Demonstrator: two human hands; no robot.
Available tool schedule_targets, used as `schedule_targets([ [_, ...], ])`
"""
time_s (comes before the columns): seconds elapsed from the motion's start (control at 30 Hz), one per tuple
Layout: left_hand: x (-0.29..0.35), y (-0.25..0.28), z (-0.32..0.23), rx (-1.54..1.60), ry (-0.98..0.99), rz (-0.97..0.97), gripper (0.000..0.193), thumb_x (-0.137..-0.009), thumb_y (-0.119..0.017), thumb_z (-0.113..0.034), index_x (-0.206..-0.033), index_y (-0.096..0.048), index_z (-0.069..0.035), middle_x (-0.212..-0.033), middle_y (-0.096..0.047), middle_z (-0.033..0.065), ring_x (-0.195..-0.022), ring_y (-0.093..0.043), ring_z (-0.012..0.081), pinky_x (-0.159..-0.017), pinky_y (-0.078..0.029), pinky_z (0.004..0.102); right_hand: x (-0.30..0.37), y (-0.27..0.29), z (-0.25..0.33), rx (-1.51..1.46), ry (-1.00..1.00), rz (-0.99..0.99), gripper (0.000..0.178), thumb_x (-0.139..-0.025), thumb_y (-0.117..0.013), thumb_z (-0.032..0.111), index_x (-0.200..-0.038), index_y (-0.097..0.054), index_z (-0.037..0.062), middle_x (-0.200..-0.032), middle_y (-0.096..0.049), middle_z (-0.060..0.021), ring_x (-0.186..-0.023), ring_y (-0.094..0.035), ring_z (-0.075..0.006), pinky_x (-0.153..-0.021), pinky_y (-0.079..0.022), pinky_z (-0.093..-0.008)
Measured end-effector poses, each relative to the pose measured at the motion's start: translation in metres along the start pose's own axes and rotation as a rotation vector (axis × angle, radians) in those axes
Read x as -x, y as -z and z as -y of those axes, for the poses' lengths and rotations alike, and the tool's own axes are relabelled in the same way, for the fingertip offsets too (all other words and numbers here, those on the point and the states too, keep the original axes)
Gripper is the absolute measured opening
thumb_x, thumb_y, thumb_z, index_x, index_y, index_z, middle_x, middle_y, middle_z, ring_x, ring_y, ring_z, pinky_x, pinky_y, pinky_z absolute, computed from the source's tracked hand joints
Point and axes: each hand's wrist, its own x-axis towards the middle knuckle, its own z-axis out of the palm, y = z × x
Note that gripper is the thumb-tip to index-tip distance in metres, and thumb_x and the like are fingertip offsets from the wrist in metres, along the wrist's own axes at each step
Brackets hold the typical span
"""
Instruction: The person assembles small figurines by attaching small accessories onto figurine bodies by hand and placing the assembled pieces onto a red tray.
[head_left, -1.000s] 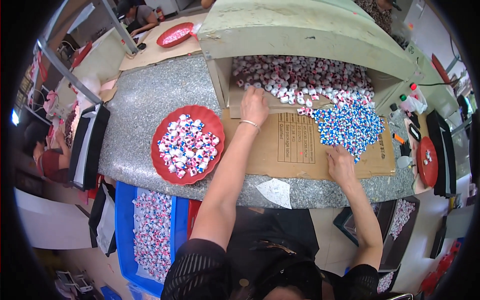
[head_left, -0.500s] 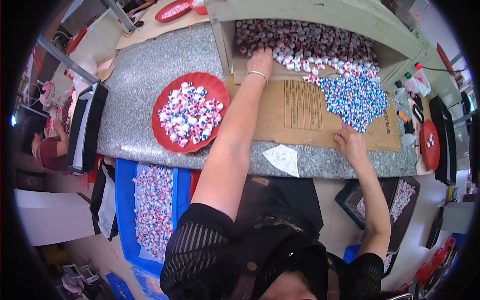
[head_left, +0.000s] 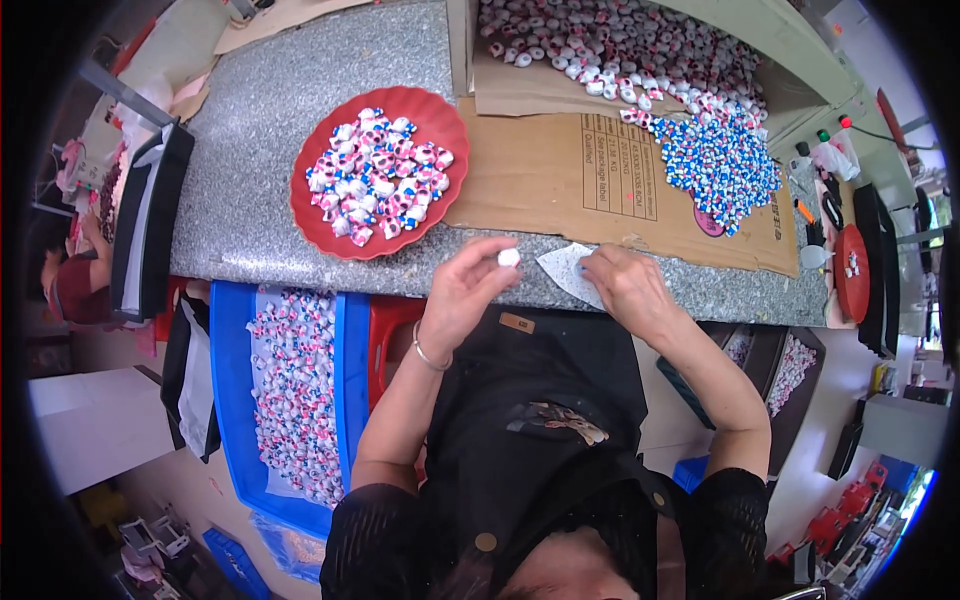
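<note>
Over the near edge of the counter, my left hand [head_left: 460,298] pinches a small rounded white piece [head_left: 509,258] between thumb and fingertips. To its right, my right hand [head_left: 632,292] is closed with its fingertips together, and a speck of a small blue part [head_left: 583,268] shows at them. The two hands are a short gap apart. Under the right fingertips lies a pointed white sheet [head_left: 566,272]. A heap of small blue-and-white parts [head_left: 715,165] spreads over flattened cardboard [head_left: 540,170]. Behind it, white-and-pink pieces [head_left: 620,50] fill a shelf bay.
A red scalloped plate [head_left: 455,150] of white, pink and blue pieces stands at left on the grey counter [head_left: 250,180]. Below the counter is a blue bin [head_left: 232,400] of similar pieces. Another red dish [head_left: 851,285] sits far right. A person in dark red [head_left: 85,275] is at far left.
My left hand has come back from the shelf bay with a white piece. My right hand has left the heap of blue parts and moved left, close to the left hand.
</note>
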Motion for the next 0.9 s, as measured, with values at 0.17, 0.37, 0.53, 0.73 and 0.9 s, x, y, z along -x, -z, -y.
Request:
schedule_targets([
  [0.17,0.018,0.004,0.011,0.031,-0.1,0.048,0.033,-0.087,-0.059,0.009,-0.12,-0.059,0.003,-0.114,-0.05,0.0055,-0.103,-0.056,0.0123,-0.09,-0.048,0.025,-0.006,0.0,0.003,0.02,0.043,0.058,0.004,-0.078,-0.061,0.003,-0.078,-0.059,-0.0012,-0.076,-0.057,-0.0158,-0.072,-0.061,-0.0352,-0.062,-0.05,-0.0438],
  [0.37,0.012,-0.016,0.021,-0.018,-0.081,0.003,0.028,-0.084,-0.061,0.01,-0.112,-0.06,0.005,-0.11,-0.053,0.0061,-0.098,-0.061,0.0136,-0.086,-0.052,0.0237,-0.008,-0.003,-0.001,0.007,0.002,0.038,0.005,-0.077,-0.061,0.003,-0.078,-0.059,-0.0013,-0.076,-0.058,-0.0167,-0.073,-0.062,-0.0358,-0.063,-0.05,-0.0439],
  [0.53,0.006,-0.026,0.035,-0.226,-0.192,-0.041,0.029,-0.079,-0.066,0.009,-0.107,-0.06,0.003,-0.105,-0.057,0.0096,-0.092,-0.064,0.015,-0.078,-0.055,0.0245,-0.002,-0.001,0.001,-0.027,-0.031,0.107,0.006,-0.077,-0.064,0.004,-0.081,-0.062,-0.0006,-0.078,-0.059,-0.0184,-0.073,-0.061,-0.0381,-0.064,-0.05,-0.0437],
  [0.73,0.001,-0.039,0.042,-0.459,-0.394,-0.041,0.033,-0.076,-0.067,0.012,-0.107,-0.06,0.003,-0.11,-0.056,0.011,-0.091,-0.065,0.0162,-0.079,-0.057,0.0263,0.009,0.001,0.004,-0.73,-0.609,-0.016,0.016,-0.084,-0.068,0.007,-0.098,-0.066,-0.0021,-0.085,-0.069,-0.0095,-0.075,-0.066,-0.0145,-0.066,-0.052,-0.0286],
  [0.9,-0.001,-0.047,0.036,-0.534,-0.465,0.081,0.033,-0.078,-0.068,0.009,-0.109,-0.063,0.001,-0.106,-0.059,0.0106,-0.084,-0.064,0.0138,-0.07,-0.056,0.0241,0.013,0.01,0.008,-1.152,-0.645,0.041,0.014,-0.089,-0.065,0.007,-0.098,-0.067,-0.0035,-0.09,-0.069,-0.0058,-0.081,-0.064,-0.0091,-0.075,-0.053,-0.0212],
])
